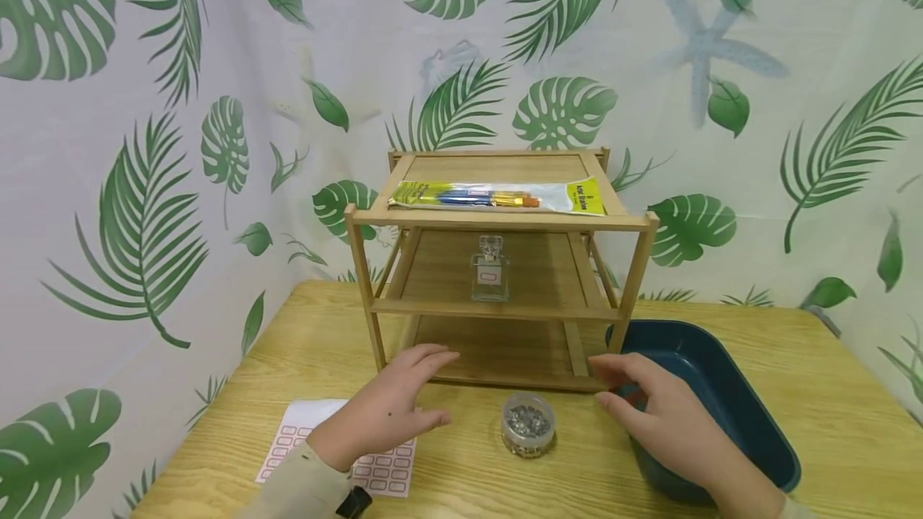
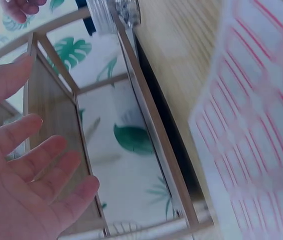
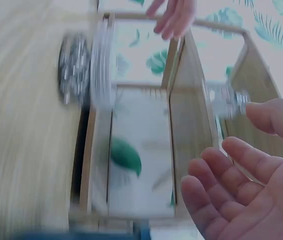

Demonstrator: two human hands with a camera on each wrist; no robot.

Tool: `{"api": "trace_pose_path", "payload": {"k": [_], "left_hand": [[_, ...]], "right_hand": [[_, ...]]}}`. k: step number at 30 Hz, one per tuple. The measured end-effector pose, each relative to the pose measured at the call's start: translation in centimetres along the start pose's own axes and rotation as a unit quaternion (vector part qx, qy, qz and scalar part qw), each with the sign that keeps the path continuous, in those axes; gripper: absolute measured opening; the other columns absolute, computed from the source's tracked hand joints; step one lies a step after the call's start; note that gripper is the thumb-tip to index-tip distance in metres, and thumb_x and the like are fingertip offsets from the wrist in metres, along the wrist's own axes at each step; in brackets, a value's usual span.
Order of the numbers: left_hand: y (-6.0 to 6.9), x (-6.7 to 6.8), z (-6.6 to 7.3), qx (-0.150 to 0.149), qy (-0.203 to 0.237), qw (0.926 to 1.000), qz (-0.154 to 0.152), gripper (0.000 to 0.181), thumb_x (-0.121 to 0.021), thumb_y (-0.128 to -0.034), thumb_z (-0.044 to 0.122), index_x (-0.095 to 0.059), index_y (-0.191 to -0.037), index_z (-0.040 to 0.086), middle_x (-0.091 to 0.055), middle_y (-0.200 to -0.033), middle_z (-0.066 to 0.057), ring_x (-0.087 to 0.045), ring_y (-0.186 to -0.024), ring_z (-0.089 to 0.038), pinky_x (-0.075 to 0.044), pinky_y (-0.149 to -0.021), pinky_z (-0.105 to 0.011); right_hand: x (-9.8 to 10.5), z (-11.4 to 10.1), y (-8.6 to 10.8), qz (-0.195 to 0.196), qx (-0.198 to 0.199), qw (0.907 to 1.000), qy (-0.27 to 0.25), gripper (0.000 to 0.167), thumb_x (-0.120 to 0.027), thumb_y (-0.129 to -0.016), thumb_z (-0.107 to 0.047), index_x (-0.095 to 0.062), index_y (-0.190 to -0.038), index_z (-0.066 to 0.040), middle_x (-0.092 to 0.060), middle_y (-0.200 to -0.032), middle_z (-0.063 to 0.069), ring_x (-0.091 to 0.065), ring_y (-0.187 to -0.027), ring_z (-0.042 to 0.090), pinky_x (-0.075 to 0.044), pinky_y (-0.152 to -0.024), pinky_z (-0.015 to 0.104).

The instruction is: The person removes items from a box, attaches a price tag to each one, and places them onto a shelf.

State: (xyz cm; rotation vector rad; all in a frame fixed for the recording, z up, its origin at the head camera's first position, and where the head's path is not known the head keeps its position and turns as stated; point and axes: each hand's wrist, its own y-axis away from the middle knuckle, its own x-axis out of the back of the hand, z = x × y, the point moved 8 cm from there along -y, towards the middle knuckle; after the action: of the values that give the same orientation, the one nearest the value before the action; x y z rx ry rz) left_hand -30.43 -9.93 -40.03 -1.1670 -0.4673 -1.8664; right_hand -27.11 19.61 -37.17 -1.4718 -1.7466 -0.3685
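Note:
My left hand (image 1: 395, 405) hovers over the label sheet with its fingers spread, holding nothing. Across from it my right hand (image 1: 663, 415), fingers loosely bent and holding nothing, is above the near side of the dark blue bin (image 1: 710, 367). Between the two stands a small round clear jar (image 1: 528, 424) full of silvery metal pieces, its lid on or its rim upward; I cannot tell which. Beneath my left wrist lies a white sheet of pink-framed labels (image 1: 382, 471). A glass perfume bottle (image 1: 490, 272) with a pink-framed label stands on the middle shelf of the wooden rack (image 1: 497, 221).
On the rack's top shelf lies a packet of artist brushes (image 1: 497, 196), also bearing a small label. The rack stands at the back of the wooden table (image 1: 461, 495). A leaf-patterned curtain (image 1: 461, 102) hangs behind and to the left.

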Motion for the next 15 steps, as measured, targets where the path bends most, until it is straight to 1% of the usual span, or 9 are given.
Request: {"api": "trace_pose_path", "payload": {"k": [2, 6, 8, 11, 15], "left_hand": [[0.7, 0.5, -0.8, 0.008, 0.005, 0.9999, 0.006, 0.076, -0.078, -0.0916, 0.031, -0.038, -0.156, 0.023, -0.034, -0.159, -0.002, -0.035, -0.143, -0.026, -0.039, -0.11, -0.05], [2.4, 1.2, -2.4, 0.022, 0.003, 0.9995, 0.022, 0.074, -0.077, -0.0917, 0.029, -0.039, -0.156, 0.022, -0.035, -0.158, -0.005, -0.036, -0.143, -0.028, -0.041, -0.108, -0.052], [3.3, 1.5, -3.3, 0.035, 0.003, 0.9989, 0.032, 0.074, -0.078, -0.0911, 0.028, -0.041, -0.155, 0.022, -0.035, -0.158, -0.005, -0.037, -0.142, -0.029, -0.041, -0.107, -0.052], [4.6, 2.1, -4.6, 0.056, 0.01, 0.9971, 0.05, 0.074, -0.08, -0.0891, 0.025, -0.043, -0.153, 0.022, -0.037, -0.157, -0.005, -0.037, -0.142, -0.029, -0.04, -0.108, -0.053], [6.2, 2.8, -6.5, 0.089, 0.012, 0.9935, 0.069, 0.073, -0.082, -0.0872, 0.022, -0.046, -0.151, 0.019, -0.04, -0.155, -0.005, -0.037, -0.142, -0.03, -0.039, -0.109, -0.055]], "right_hand": [[-1.2, -1.2, -0.4, -0.01, 0.019, 0.9995, -0.022, 0.039, -0.068, -0.099, -0.027, -0.061, -0.135, -0.014, -0.064, -0.123, 0.0, -0.061, -0.108, 0.021, -0.055, -0.079, 0.031], [-3.7, -3.1, -1.2, -0.042, 0.034, 0.9966, -0.063, 0.039, -0.07, -0.098, -0.022, -0.061, -0.136, -0.016, -0.062, -0.128, 0.001, -0.06, -0.116, 0.024, -0.056, -0.087, 0.036], [-5.0, -3.9, -1.5, -0.059, 0.042, 0.9942, -0.08, 0.04, -0.07, -0.098, -0.024, -0.06, -0.136, -0.016, -0.061, -0.13, 0.002, -0.059, -0.119, 0.026, -0.055, -0.089, 0.038], [-6.7, -5.0, -2.1, -0.082, 0.055, 0.9901, -0.1, 0.041, -0.067, -0.1, -0.03, -0.059, -0.138, -0.017, -0.059, -0.132, 0.002, -0.058, -0.12, 0.027, -0.055, -0.089, 0.036], [-8.9, -6.1, -2.7, -0.105, 0.062, 0.9862, -0.111, 0.042, -0.065, -0.101, -0.033, -0.057, -0.14, -0.019, -0.057, -0.131, -0.002, -0.06, -0.112, 0.023, -0.055, -0.087, 0.033]]}}
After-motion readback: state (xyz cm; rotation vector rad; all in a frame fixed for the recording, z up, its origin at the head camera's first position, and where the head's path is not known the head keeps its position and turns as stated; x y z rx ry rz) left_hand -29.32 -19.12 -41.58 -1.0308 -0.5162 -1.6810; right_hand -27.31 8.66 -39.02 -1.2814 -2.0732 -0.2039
